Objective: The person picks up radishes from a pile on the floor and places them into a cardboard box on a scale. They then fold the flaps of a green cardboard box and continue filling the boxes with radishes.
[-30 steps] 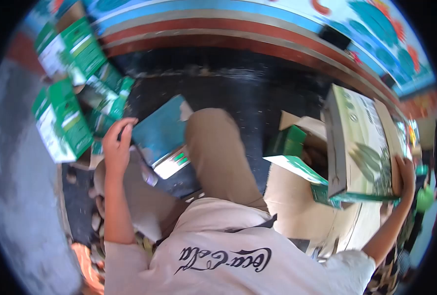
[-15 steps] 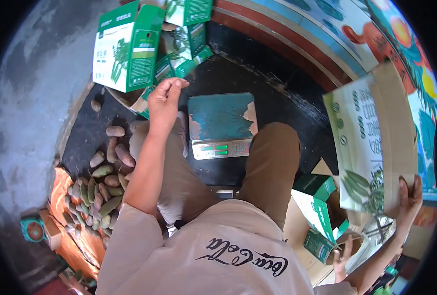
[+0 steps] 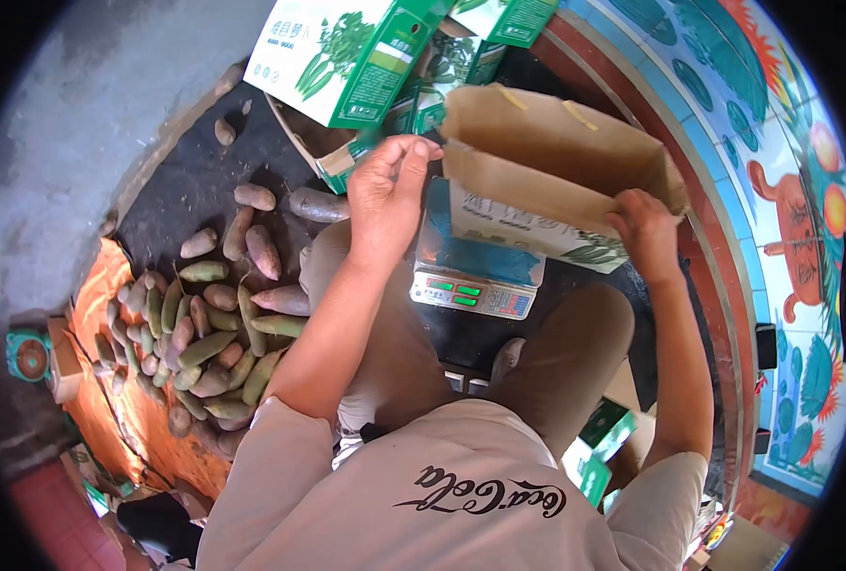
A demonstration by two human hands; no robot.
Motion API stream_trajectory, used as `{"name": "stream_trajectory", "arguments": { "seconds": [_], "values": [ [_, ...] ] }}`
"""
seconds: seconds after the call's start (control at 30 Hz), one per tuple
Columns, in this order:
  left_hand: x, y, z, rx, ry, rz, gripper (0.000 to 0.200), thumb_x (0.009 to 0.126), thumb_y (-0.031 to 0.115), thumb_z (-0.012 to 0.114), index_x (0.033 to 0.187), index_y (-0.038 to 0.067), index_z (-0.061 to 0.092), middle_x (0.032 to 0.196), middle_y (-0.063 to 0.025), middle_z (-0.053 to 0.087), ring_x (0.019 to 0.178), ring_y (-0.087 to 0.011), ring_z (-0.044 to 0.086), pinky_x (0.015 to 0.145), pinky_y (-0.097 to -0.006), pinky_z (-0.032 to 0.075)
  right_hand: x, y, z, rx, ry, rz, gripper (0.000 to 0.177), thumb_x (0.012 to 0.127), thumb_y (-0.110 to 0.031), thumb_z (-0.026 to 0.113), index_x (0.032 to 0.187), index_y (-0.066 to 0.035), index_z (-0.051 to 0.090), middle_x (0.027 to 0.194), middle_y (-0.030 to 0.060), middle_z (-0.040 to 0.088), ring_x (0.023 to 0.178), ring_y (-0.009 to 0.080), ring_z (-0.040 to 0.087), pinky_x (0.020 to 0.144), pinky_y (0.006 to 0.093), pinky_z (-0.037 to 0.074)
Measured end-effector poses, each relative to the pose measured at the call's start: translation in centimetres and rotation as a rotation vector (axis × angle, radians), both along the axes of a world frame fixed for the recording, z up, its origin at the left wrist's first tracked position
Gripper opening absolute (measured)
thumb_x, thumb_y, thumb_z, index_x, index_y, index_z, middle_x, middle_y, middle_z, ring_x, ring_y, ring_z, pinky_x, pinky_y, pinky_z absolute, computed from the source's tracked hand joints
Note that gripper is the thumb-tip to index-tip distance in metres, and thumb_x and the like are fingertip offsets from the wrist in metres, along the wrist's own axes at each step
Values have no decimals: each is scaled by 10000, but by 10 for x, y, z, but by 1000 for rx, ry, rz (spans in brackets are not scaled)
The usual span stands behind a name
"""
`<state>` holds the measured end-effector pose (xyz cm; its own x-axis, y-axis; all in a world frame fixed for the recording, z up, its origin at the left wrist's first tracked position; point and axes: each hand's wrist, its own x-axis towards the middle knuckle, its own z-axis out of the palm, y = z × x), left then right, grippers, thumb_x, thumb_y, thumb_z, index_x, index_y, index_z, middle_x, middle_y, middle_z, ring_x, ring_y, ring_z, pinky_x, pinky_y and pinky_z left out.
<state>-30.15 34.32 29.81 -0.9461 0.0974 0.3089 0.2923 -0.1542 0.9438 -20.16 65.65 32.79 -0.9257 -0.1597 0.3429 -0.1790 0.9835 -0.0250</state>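
My right hand [image 3: 646, 230] grips the near right rim of an open-topped cardboard carton [image 3: 528, 205]. The carton has a brown inside and a white printed front with green vegetable pictures. It is tilted over a digital scale [image 3: 475, 290] with a worn blue platform and lit green displays, hiding part of the platform. My left hand [image 3: 390, 195] is closed in a pinch by the carton's left corner. Whether its fingertips touch the carton or hold something small, I cannot make out.
Long green and pinkish root vegetables [image 3: 209, 347] lie heaped at the left on an orange sheet [image 3: 109, 409]. Green-and-white cartons [image 3: 347, 57] stand beyond my left hand. More carton pieces [image 3: 613, 428] are by my right leg. A painted wall [image 3: 794, 238] curves along the right.
My right hand has brought the carton from the far right to the middle, over the scale. The pinched left hand now sits beside the carton's corner. The view has shifted.
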Motion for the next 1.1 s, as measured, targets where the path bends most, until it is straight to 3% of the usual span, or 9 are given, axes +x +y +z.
{"name": "stream_trajectory", "arguments": {
  "seconds": [0.2, 0.33, 0.47, 0.67, 0.77, 0.93, 1.03, 1.1],
  "values": [
    [8, -2, 6, 94, -114, -54, 221, 953, 185, 531, 955, -12, 633, 907, -77, 666, 880, -126, 600, 842, -272, 440, -35, -30, -43, -36, -99, 105, 209, 684, -87, 692, 803, -73, 521, 771, 97, 557, 746, 311, 574, 662, 407, 455],
    [10, 2, 7, 56, -84, -74, 200, 945, 166, 536, 954, -11, 628, 906, -71, 663, 881, -106, 588, 816, -257, 439, -26, -19, -78, -21, -186, 120, 191, 668, -73, 684, 783, -80, 531, 756, 92, 555, 737, 300, 583, 652, 399, 465],
    [13, 7, 11, 13, -85, -39, 148, 937, 104, 536, 945, -18, 619, 902, -59, 653, 857, -84, 580, 787, -235, 452, -10, 3, -111, 160, -464, 104, 108, 682, -59, 616, 774, -85, 566, 745, 75, 568, 751, 262, 605, 672, 368, 497],
    [14, 13, 10, 76, -88, -53, 164, 958, 104, 510, 1000, -26, 599, 949, -77, 648, 870, -86, 565, 780, -225, 439, -10, -7, -106, 113, -474, 247, 133, 655, -64, 622, 767, -69, 550, 742, 95, 554, 756, 280, 585, 660, 381, 481],
    [15, 12, 7, 109, -81, -64, 167, 956, 113, 516, 1002, -23, 602, 954, -76, 648, 863, -81, 561, 777, -219, 432, -5, -10, -97, 186, -586, 271, 137, 650, -64, 617, 784, -80, 592, 760, 66, 577, 771, 229, 606, 686, 342, 492],
    [4, -3, 14, 172, 35, 85, 130, 949, 83, 501, 972, -8, 591, 940, -108, 643, 879, -168, 609, 801, -278, 455, -7, -3, -93, 112, -637, 256, 125, 652, -58, 606, 773, -66, 575, 757, 98, 560, 760, 278, 589, 672, 373, 479],
    [-14, -39, 10, -31, 134, 334, 152, 948, 117, 512, 961, 2, 610, 934, -99, 663, 876, -146, 605, 803, -263, 448, -8, -8, -87, 48, -666, 257, 87, 682, -48, 587, 766, -54, 563, 748, 112, 551, 749, 301, 580, 660, 391, 473],
    [-25, -67, -11, -107, 65, 460, 160, 948, 125, 516, 961, 3, 619, 931, -94, 667, 872, -134, 604, 800, -254, 450, -9, -11, -87, 40, -677, 257, 67, 700, -45, 587, 763, -50, 562, 744, 114, 551, 750, 302, 580, 658, 398, 471]
  ]
}}
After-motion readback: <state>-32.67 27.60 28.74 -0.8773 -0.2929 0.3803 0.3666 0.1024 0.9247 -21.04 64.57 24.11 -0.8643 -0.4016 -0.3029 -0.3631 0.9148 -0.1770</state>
